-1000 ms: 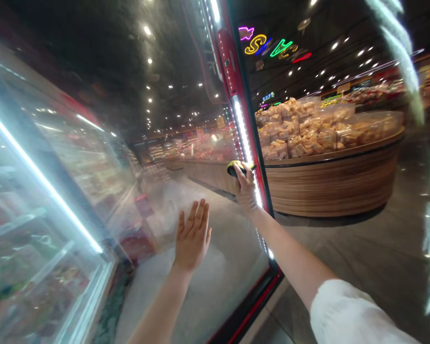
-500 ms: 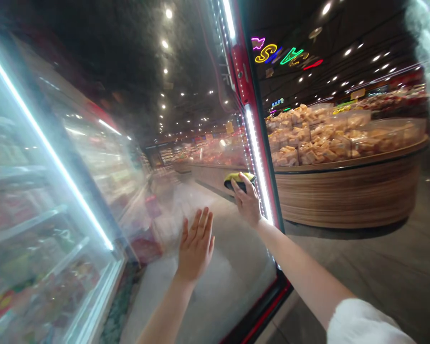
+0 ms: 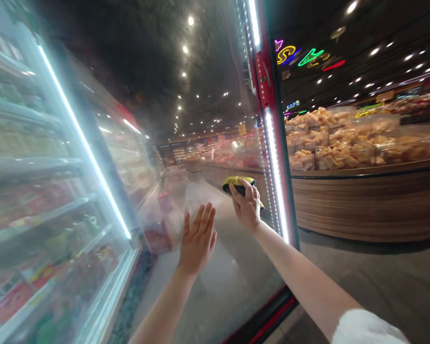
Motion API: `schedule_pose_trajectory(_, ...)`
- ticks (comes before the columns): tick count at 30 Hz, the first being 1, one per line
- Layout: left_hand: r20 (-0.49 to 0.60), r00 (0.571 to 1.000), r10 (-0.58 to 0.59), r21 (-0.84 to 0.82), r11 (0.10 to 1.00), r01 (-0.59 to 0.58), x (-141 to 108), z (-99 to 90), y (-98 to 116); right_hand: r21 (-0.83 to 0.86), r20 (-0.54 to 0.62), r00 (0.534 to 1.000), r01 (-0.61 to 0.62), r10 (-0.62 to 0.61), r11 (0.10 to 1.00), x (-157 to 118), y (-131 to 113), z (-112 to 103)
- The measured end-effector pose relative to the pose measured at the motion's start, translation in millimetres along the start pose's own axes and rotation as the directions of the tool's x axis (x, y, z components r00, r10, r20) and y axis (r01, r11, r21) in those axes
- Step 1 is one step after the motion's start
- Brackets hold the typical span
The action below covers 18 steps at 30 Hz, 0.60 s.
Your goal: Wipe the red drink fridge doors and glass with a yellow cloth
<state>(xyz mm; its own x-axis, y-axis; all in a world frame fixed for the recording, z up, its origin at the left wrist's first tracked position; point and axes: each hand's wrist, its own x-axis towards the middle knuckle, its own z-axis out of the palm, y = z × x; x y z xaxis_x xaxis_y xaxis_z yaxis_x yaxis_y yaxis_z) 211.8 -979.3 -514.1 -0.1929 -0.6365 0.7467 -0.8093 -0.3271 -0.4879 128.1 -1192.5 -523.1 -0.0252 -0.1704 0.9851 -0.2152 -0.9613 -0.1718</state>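
Door pane (image 3: 215,296): clear, glossy, hazy in patches. Frame (image 3: 267,81): smooth, shiny red. Counter (image 3: 365,205): wood-look, horizontal grain, low sheen. Bins (image 3: 383,124): clear plastic, glossy. I see the sleeve (image 3: 369,327) as matt white cloth.

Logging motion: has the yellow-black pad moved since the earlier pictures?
Yes: the yellow-black pad has moved left, away from the door's white light strip.

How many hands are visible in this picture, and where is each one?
2. The left hand is open at the glass door; the right hand holds the yellow-and-black pad, nearer the door's lit edge.
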Motion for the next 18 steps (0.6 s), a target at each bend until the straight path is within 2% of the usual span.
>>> schedule_pose_trajectory(2,0.004,1.000,-0.002,0.013,1.000,0.002,-4,-3.7,-5,0.031,0.082,0.982,0.169,-0.171,0.985,-22,6,-9)
schedule_pose_trajectory(3,0.007,1.000,-0.004,0.019,1.000,0.003,-7,-5.6,-8,0.034,0.080,0.977,0.196,-0.198,0.980,-29,11,-12)
schedule_pose_trajectory(4,0.010,1.000,-0.005,0.026,1.000,0.004,-10,-7.6,-11,0.032,0.050,0.982,0.180,-0.182,0.983,-33,16,-14)
schedule_pose_trajectory(6,0.014,1.000,-0.004,0.035,0.999,0.004,-14,-12.5,-18,0.035,-0.045,0.996,0.074,-0.072,0.997,-28,18,-12)
schedule_pose_trajectory(9,0.011,1.000,-0.013,0.045,0.999,0.012,-20,-22.1,-27,0.062,-0.132,0.985,-0.107,0.114,0.992,-4,-13,2)
schedule_pose_trajectory(12,0.012,0.999,-0.041,0.061,0.997,0.040,-26,-32.3,-36,0.066,-0.092,0.982,-0.161,0.167,0.985,12,-66,16)
schedule_pose_trajectory(15,0.035,0.997,-0.066,0.078,0.995,0.064,-35,-39.8,-42,0.065,-0.009,0.998,-0.066,0.067,0.996,1,-98,15)
schedule_pose_trajectory(18,0.052,0.996,-0.071,0.078,0.995,0.067,-46,-44.9,-49,0.082,0.064,0.993,0.093,-0.098,0.992,-23,-89,4)
